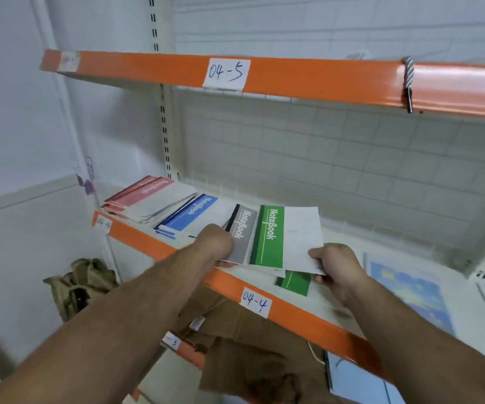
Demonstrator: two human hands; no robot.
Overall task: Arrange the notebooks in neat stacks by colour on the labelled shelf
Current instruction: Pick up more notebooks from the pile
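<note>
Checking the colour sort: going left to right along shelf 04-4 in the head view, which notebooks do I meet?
red notebooks → blue notebooks → grey notebook → green notebook

On the 04-4 shelf (299, 317), red notebooks (139, 193) lie stacked far left, blue notebooks (188, 214) just beside them. The grey notebook (242, 237) and green notebook (270, 237) are further right.

bright, even light | glare on orange shelf edge (454, 83) (right) | wide-angle bowing | slight blur
</note>
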